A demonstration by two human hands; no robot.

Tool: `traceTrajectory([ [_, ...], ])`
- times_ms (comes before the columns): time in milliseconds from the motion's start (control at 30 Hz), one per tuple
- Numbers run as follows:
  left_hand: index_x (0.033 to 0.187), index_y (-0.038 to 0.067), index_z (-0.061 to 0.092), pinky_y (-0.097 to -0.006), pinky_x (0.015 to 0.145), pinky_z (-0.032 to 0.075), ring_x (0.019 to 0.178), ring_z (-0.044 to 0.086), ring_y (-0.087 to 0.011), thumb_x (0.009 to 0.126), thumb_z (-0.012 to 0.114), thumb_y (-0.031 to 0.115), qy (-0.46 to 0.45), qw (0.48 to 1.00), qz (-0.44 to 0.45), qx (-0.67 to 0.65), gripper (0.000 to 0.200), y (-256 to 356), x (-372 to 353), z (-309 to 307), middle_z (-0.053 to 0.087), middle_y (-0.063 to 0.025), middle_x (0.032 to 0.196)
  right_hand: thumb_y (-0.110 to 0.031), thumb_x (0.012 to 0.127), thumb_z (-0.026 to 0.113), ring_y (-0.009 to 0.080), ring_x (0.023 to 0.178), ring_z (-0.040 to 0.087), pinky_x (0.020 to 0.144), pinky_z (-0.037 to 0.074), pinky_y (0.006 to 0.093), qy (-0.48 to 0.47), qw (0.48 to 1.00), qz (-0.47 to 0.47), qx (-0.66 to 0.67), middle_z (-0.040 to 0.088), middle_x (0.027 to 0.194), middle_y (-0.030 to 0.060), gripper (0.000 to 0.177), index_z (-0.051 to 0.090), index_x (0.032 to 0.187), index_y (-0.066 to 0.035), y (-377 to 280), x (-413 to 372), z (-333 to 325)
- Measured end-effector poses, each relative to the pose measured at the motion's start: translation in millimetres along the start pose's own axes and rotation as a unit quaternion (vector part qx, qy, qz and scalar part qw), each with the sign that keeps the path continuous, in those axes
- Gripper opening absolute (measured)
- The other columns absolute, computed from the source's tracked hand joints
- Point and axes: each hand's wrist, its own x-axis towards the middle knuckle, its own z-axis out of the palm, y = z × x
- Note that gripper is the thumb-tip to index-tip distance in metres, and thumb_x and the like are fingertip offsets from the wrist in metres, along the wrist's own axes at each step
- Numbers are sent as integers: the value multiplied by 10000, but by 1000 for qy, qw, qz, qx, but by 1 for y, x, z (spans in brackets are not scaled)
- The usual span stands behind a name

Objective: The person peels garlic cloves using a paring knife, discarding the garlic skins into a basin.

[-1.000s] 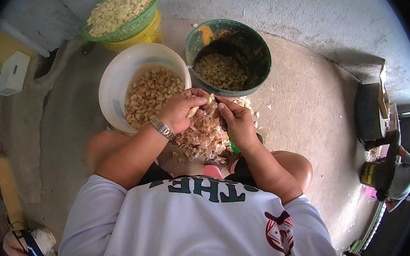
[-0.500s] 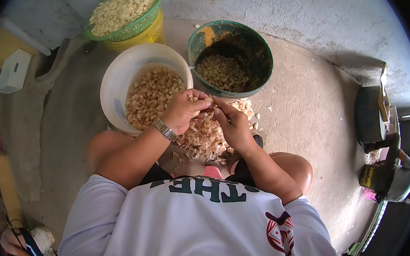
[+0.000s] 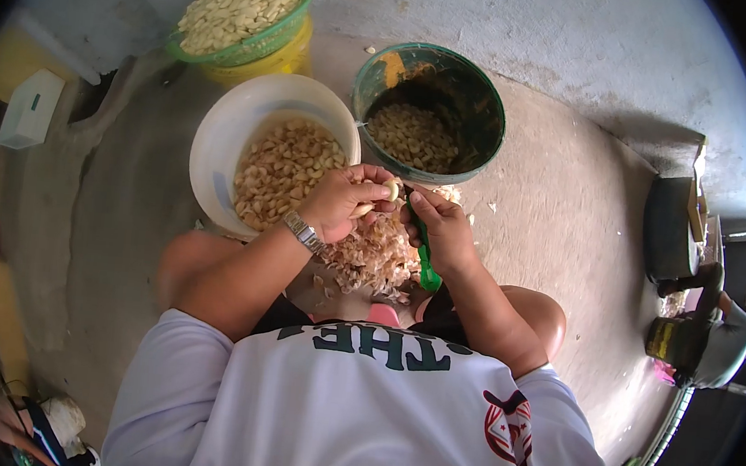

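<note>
My left hand [image 3: 340, 202], with a metal watch on the wrist, pinches a pale peeled garlic clove [image 3: 392, 188] between finger and thumb. My right hand [image 3: 442, 230] is closed around a green-handled knife [image 3: 425, 260], its short blade by the clove. Below both hands lies a heap of papery garlic skins [image 3: 375, 255]. Unpeeled cloves fill part of the white tub [image 3: 213, 130] on the left. Beyond my hands, the dark green bucket [image 3: 490, 146] holds pale cloves.
A green basket [image 3: 279, 37] heaped with pale cloves rests on a yellow bucket [image 3: 295, 56] at the back left. A white box [image 3: 31, 110] stands far left. Another person [image 3: 719, 339] is at the far right, near a dark tub [image 3: 664, 227].
My right hand has turned, and the green knife handle now shows below it. The clove in my left hand shows more clearly. The view has shifted slightly.
</note>
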Motion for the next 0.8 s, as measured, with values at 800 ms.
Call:
traceTrajectory([
  [800, 808, 77, 564, -183, 479, 401, 605, 524, -84, 779, 569, 169, 38, 999, 9, 25, 97, 39, 63, -5, 548, 2, 682, -158, 860, 451, 50, 498, 409, 446, 336, 174, 57, 986, -141, -63, 525, 676, 15, 296, 481, 1097, 16, -17, -10, -14],
])
